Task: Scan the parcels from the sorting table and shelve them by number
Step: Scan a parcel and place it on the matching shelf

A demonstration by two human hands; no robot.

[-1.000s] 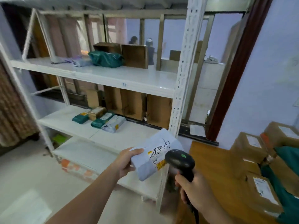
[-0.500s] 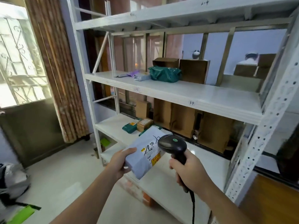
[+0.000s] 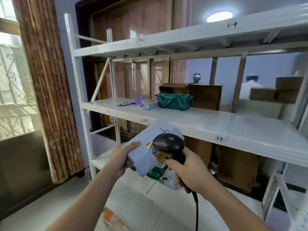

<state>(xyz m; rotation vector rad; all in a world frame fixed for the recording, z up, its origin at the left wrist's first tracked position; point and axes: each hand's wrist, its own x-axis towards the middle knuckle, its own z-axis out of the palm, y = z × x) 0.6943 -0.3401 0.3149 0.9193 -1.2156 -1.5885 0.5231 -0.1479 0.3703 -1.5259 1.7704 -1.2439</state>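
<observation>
Parcel (image 3: 146, 152) gripped by left hand (image 3: 120, 157); right hand (image 3: 188, 172) grips scanner (image 3: 168, 144). View has swung to shelf (image 3: 208, 124) front; slot marks readable, shelving next.

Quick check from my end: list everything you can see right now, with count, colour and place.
parcel: 1, pale grey mailer with handwriting and a yellow label, held before the rack
barcode scanner: 1, black, corded, over the held parcel
shelving rack: 1, white, edges marked 3-4 and 2-4
green bag parcel: 1, dark green, middle shelf
small mailers: about 3, grey and purple, middle shelf left of the green bag
cardboard boxes: several, brown, behind the shelves
lower-shelf parcels: a few, green and white, partly hidden
curtain: 1, brown, left
left hand: grips the parcel
right hand: grips the scanner handle
</observation>
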